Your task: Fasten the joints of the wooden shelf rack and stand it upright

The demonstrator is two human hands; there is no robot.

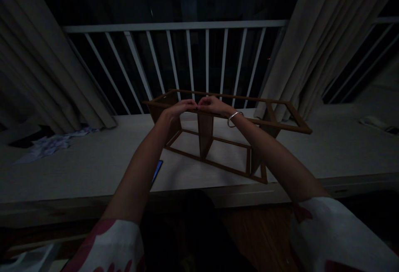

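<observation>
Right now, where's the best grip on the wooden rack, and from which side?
Probably the upper near rail of the wooden rack, wrapped from your side, left and right of the middle panel: slim, raised, open beneath there. Left hand and right hand are close together near that panel's top.

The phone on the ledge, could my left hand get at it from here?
Probably yes: the phone lies on the ledge, its visible part uncovered, the rest behind your left forearm. Your left hand is up at the wooden frame, so it would have to come down.
</observation>
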